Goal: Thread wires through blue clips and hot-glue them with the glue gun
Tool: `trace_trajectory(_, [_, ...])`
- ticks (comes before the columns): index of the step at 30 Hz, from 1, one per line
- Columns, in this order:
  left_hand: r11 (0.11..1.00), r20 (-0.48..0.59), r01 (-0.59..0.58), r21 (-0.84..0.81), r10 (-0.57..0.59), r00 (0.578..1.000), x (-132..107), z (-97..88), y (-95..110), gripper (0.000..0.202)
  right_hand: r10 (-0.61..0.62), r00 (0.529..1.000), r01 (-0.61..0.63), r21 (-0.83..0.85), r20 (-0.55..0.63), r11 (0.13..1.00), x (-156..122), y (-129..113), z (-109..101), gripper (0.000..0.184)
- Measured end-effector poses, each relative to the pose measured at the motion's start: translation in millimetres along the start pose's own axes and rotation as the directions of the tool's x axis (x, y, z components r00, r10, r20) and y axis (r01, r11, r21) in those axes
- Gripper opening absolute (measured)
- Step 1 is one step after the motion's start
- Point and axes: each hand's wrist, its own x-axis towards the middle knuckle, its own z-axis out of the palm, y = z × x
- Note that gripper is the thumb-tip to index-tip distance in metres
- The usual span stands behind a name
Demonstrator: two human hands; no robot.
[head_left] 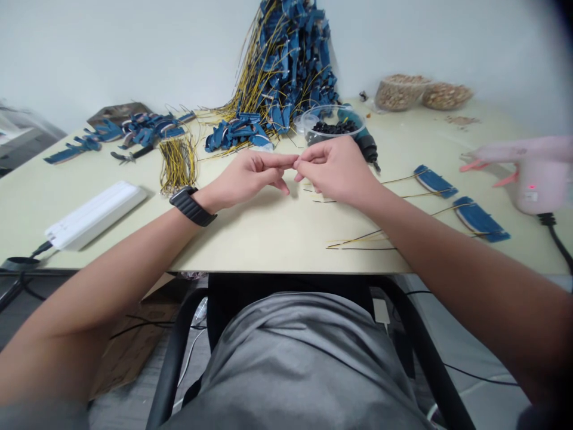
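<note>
Over the middle of the table my left hand (253,174), with a black watch (193,206) on its wrist, stretches its fingers to the right. Its index fingertip meets the pinched fingers of my right hand (338,170). Whether anything small sits in that pinch is hidden. Just right of the right hand lie two blue curved pieces, an upper one (436,181) and a lower one (481,218). Thin yellow and black wires (358,243) run left from them beneath my right forearm. A clear tub (310,136) of small black parts stands behind the right hand.
A tall heap of blue pieces (295,60) with wires rises at the back. To the left are a wire bundle (178,164), black-handled cutters (129,156) and a white power strip (96,215). A pink glue gun (532,170) stands right; a teal power tool (364,140) lies behind the tub.
</note>
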Motion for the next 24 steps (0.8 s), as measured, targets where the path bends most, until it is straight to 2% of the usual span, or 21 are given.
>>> trace_trajectory(4, [0.999, 0.05, -0.015, 0.053, 0.012, 0.999, 0, 2.1, 0, 0.037, 0.04, 0.999, -0.04, 0.026, -0.008, 0.999, 3, 2, 1, 0.03])
trace_trajectory(11, [0.999, 0.022, -0.006, 0.041, 0.005, 1.0, -3, 8.3, -6, 0.054, 0.128, 0.992, -0.12, 0.235, -0.016, 0.965, 5, 1, 5, 0.032])
trace_trajectory(18, [0.999, 0.065, -0.03, 0.042, 0.027, 0.998, -3, 7.6, 0, 0.05, 0.089, 0.996, -0.088, 0.26, 0.007, 0.962, 11, 10, 7, 0.035])
trace_trajectory(24, [0.999, -0.011, -0.023, 0.037, 0.023, 1.0, -1, -1.2, -1, 0.046, 0.065, 0.998, -0.066, 0.312, 0.014, 0.948, 11, 14, 4, 0.032])
